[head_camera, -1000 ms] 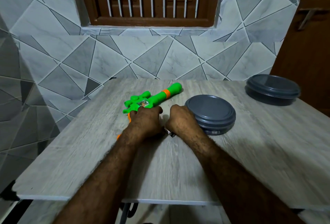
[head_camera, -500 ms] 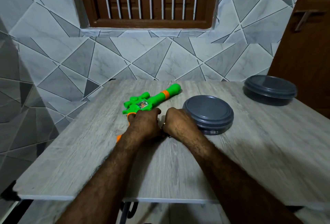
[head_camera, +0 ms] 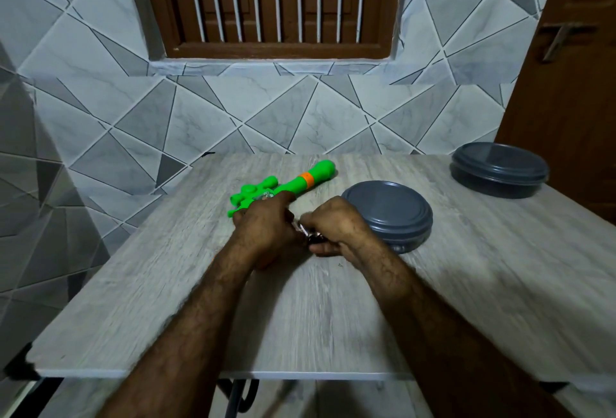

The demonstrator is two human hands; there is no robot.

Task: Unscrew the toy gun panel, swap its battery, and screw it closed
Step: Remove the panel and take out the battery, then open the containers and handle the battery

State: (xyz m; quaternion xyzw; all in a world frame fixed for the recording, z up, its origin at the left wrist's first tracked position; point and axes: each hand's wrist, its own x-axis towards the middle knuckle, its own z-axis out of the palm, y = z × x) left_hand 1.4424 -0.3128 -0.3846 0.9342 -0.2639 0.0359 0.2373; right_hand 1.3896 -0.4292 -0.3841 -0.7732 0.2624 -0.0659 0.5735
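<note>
Left grip (head_camera: pixel 266 229): closed over the rear half of the toy gun (head_camera: pixel 301 182), holding it down on the tabletop (head_camera: pixel 333 317).
Right grip (head_camera: pixel 335 229): fingers curled round a small shiny object (head_camera: pixel 305 232), too blurred to name, which sits between the two hands.
Tabletop: pale wood grain, with both forearms reaching in over the near edge.
Near container (head_camera: pixel 388 214): grey, round, lidded, just beside the right hand.
Far container (head_camera: pixel 500 174): same kind, at the far right corner.
Toy gun: green with an orange band, lying toward the far left corner, barrel slanting to the far edge.
</note>
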